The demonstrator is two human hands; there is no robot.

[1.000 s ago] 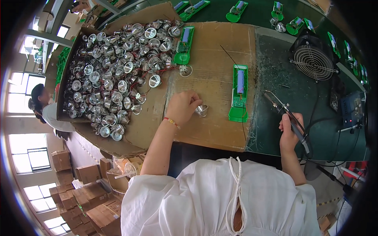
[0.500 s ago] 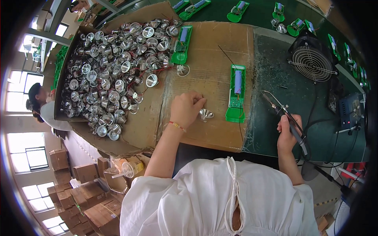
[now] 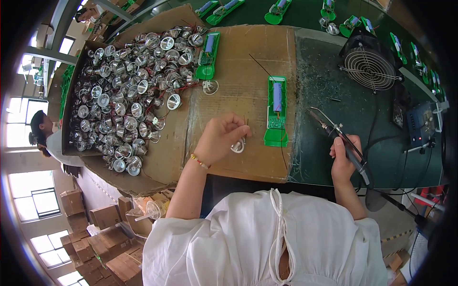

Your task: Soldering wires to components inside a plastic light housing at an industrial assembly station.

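Observation:
My left hand [image 3: 220, 140] is closed in a pinch over the cardboard sheet, holding a small silver lamp reflector [image 3: 237, 146] by its wires or back; the fingers partly hide it. Thin wire ends rise above the fingertips. My right hand [image 3: 344, 159] is wrapped round a soldering iron [image 3: 352, 155] with a thin metal tube alongside, its tip pointing up and left over the green bench. Between the hands lies a green plastic housing [image 3: 275, 138] with a purple battery cell [image 3: 277, 97], a small circuit board and a long dark wire.
A cardboard box [image 3: 76, 155] full of silver reflectors stands at left. Another green housing [image 3: 205, 71] and a loose reflector [image 3: 210, 86] lie near it. A fan [image 3: 369, 69] and a blue soldering station [image 3: 421, 128] stand at right. Several housings line the back; a person sits far left.
My left hand has turned and lifted slightly, the reflector tipping with it beneath the fingers. The whole view has shifted a little; my right hand still grips the soldering iron.

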